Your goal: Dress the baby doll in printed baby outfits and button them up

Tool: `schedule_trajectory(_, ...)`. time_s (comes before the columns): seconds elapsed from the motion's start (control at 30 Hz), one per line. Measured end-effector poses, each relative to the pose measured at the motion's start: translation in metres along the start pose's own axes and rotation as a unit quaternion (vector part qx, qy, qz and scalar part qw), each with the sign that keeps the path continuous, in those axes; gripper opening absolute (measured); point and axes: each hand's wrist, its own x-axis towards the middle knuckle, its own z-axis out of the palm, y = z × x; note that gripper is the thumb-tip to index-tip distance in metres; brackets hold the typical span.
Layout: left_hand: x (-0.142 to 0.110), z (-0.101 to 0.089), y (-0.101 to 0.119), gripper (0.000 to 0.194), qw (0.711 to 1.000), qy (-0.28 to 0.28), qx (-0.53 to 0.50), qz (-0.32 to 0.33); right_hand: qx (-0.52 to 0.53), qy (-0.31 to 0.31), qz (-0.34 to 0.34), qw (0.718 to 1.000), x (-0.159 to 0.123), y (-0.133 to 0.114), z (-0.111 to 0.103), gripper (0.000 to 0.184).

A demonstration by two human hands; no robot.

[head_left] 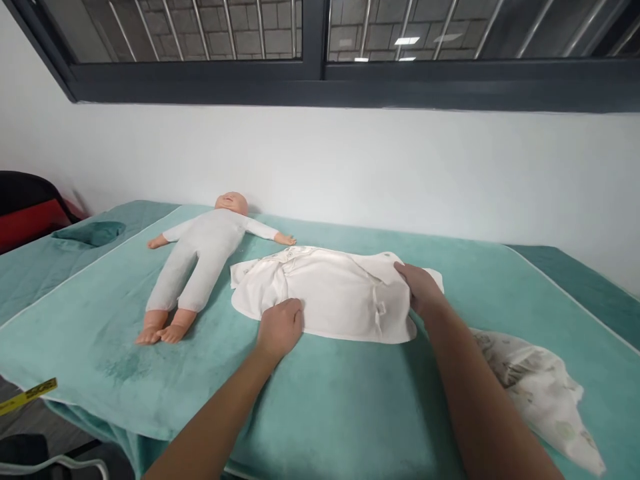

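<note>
A white baby garment [335, 293] lies spread on the green cover, with a tie showing near its right side. My left hand [281, 327] is closed on its lower edge, left of the middle. At the garment's upper right, my right hand [420, 287] pinches the cloth, and a bit of white fabric shows beyond the fingers. A baby doll [207, 250] in a white bodysuit lies on its back to the left, arms spread and feet toward me. Its one hand is close to the garment's upper left edge.
The green cover [320, 407] spreads over the bed. A crumpled printed cloth [537, 383] lies at the right, past my forearm. Behind is a white wall [350, 173] under a dark window frame [200, 83]. A red and black item [35, 213] sits far left.
</note>
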Motion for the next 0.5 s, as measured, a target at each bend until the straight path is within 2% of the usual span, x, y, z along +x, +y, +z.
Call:
schedule_trajectory(0.17, 0.001, 0.003, -0.002, 0.027, 1.000, 0.002, 0.003, 0.000, 0.013, 0.035, 0.026, 0.999, -0.004, 0.005, 0.000, 0.026)
schedule_trajectory(0.23, 0.001, 0.004, -0.003, 0.027, 1.000, 0.005, 0.002, 0.001, 0.019, 0.037, 0.028, 0.999, -0.009, 0.003, -0.006, 0.029)
schedule_trajectory(0.37, 0.001, 0.005, -0.003, 0.027, 1.000, 0.012, -0.001, 0.005, 0.064, -0.012, 0.023, 0.998, -0.021, 0.002, -0.023, 0.041)
schedule_trajectory(0.43, 0.000, 0.005, -0.003, 0.027, 1.000, 0.011, -0.005, 0.006, 0.039, 0.017, 0.001, 0.999, -0.026, 0.002, -0.028, 0.040)
schedule_trajectory(0.5, 0.000, 0.004, -0.003, 0.027, 1.000, 0.012, -0.012, 0.008, -0.026, 0.082, -0.025, 0.996, -0.028, 0.001, -0.029, 0.033)
